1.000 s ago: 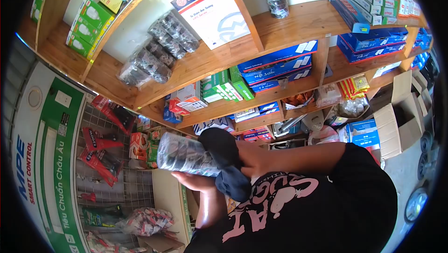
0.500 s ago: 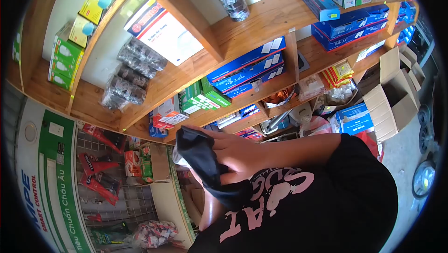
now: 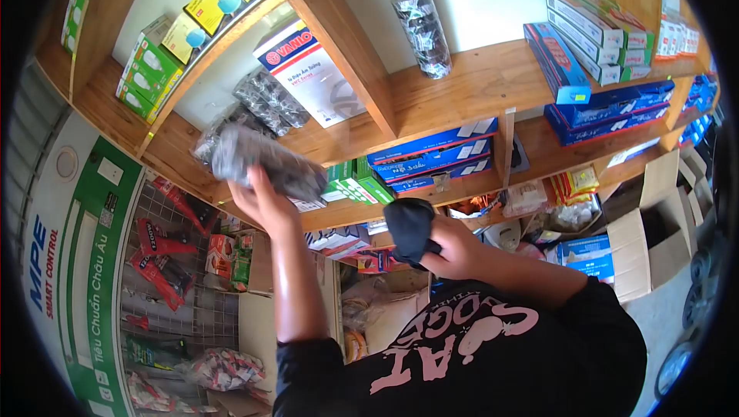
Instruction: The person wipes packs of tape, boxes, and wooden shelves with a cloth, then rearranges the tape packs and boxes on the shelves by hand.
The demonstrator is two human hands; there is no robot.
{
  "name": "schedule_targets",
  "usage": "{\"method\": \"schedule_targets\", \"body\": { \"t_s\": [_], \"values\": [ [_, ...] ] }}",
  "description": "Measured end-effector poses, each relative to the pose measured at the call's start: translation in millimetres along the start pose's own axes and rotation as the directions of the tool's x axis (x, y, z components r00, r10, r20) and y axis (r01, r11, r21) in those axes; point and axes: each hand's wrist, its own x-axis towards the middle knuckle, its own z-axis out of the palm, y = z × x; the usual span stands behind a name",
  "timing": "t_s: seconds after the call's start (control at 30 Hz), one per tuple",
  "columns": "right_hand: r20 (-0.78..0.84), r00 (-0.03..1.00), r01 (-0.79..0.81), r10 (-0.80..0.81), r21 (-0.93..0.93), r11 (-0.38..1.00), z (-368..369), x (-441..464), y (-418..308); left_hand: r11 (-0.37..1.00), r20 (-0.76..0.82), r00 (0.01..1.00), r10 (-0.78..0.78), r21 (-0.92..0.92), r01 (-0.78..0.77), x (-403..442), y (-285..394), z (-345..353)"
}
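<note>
My left hand (image 3: 263, 203) is raised at the shelf, its fingers round a plastic-wrapped stack of dark rolls (image 3: 269, 161). The stack lies tilted in front of the shelf's front edge. Behind it, more wrapped stacks (image 3: 269, 101) stand on the shelf beside a white and blue VANLOCK box (image 3: 312, 75). Lower and to the right, my right hand (image 3: 454, 248) grips a bunched black cloth (image 3: 411, 231) in front of my chest, apart from the stack.
The wooden shelf (image 3: 477, 82) holds another wrapped stack (image 3: 422, 32), long boxes (image 3: 593, 32) and blue boxes (image 3: 435, 163). Open cartons (image 3: 635, 255) stand at the right. A wire rack with red packets (image 3: 163, 263) hangs at the lower left.
The wrapped stack, held near my chest a second ago and later hidden behind the cloth, is now up at the shelf in my left hand. My right hand has moved right with the cloth.
</note>
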Motion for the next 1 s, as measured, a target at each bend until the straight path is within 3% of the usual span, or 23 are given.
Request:
{"method": "schedule_targets", "body": {
  "t_s": [0.1,0.2,0.23,0.33,0.4,0.47,0.5,0.57,0.7,0.77,0.83,0.87,0.97,1.0],
  "values": [
    [-0.084,0.996,0.022,-0.026,-0.053,0.998,-27.0,-11.3,-3.0,0.977,0.133,0.991,0.006,0.211,-0.034,62.0,-11.3,14.2],
    [-0.163,0.987,-0.012,0.012,0.004,1.0,-50.9,-19.1,-8.1,0.789,0.088,0.995,-0.049,0.614,-0.015,96.0,-31.6,9.4],
    [-0.157,0.987,0.027,-0.046,-0.117,0.993,-60.4,-23.2,-7.3,0.767,0.112,0.992,0.062,0.63,-0.12,98.5,-35.7,10.9],
    [-0.232,0.971,-0.076,0.061,-0.056,0.996,-70.0,-36.0,-4.0,0.681,0.245,0.927,0.282,0.629,-0.374,100.7,-56.8,16.0],
    [-0.233,0.965,-0.127,0.119,-0.02,0.992,-78.0,-40.4,-3.0,0.384,0.324,0.919,0.222,0.838,-0.388,109.3,-65.9,6.1],
    [-0.26,0.965,-0.077,0.039,-0.136,0.988,-90.8,-35.1,-7.2,0.074,0.388,0.897,0.21,0.909,-0.41,114.8,-63.0,2.1],
    [-0.271,0.962,-0.055,0.0,-0.195,0.979,-99.4,-29.6,-11.0,0.033,0.416,0.886,0.205,0.902,-0.431,118.6,-60.7,3.7],
    [-0.3,0.951,-0.127,0.075,-0.16,0.979,-118.3,-11.7,-21.1,-0.058,0.468,0.864,0.187,0.883,-0.465,125.5,-57.4,-0.9],
    [-0.455,0.889,-0.14,0.06,-0.144,0.98,-141.5,42.7,-21.0,0.17,0.566,0.816,0.115,0.798,-0.578,148.9,-54.7,-11.1],
    [-0.443,0.895,-0.102,-0.044,-0.302,0.948,-156.9,71.0,-7.5,0.233,0.577,0.816,0.027,0.79,-0.567,155.0,-46.8,-16.4],
    [-0.463,0.878,-0.168,-0.123,-0.538,0.826,-161.6,101.8,-0.7,0.316,0.596,0.801,-0.046,0.77,-0.554,164.2,-44.6,-28.4],
    [-0.467,0.88,-0.175,-0.089,-0.491,0.853,-165.4,117.1,11.8,0.367,0.601,0.799,-0.041,0.752,-0.547,163.6,-41.2,-31.2],
    [-0.448,0.894,-0.219,0.014,-0.41,0.885,-178.3,161.5,66.8,0.352,0.594,0.8,-0.081,0.768,-0.535,163.4,-41.7,-39.3],
    [-0.497,0.868,-0.304,0.024,-0.492,0.816,-176.9,172.2,75.5,0.314,0.616,0.784,-0.073,0.761,-0.568,160.2,-37.8,-38.6]
  ]
}}
